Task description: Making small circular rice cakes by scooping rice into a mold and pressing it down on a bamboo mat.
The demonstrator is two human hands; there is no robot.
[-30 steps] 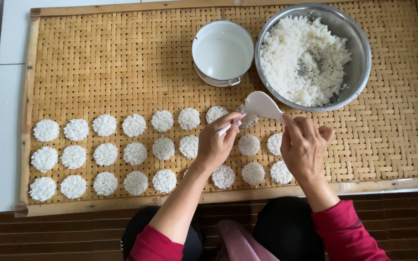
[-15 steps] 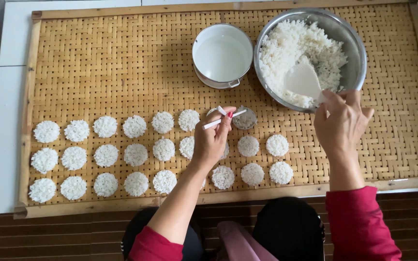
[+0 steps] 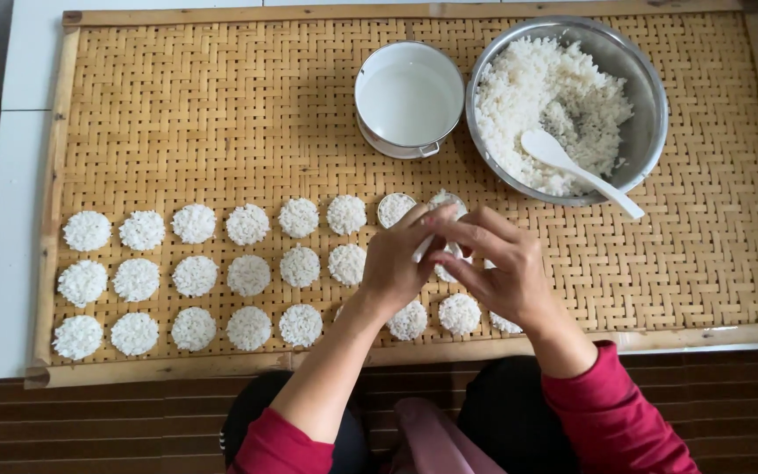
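Pinching a small rice-filled ring [image 3: 446, 204] beside the steel bowl [image 3: 651, 96], my left hand [image 3: 401, 263] and right hand [image 3: 497, 268] could smear neighbouring rice cakes [image 3: 346, 213] if I slip.

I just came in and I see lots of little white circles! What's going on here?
A person in red sleeves sits at a woven bamboo tray. The left hand and right hand meet over a small round mould filled with rice, at the end of the top row. Three rows of round rice cakes lie on the tray. A white spoon rests in the metal bowl of cooked rice, beside a white pot.
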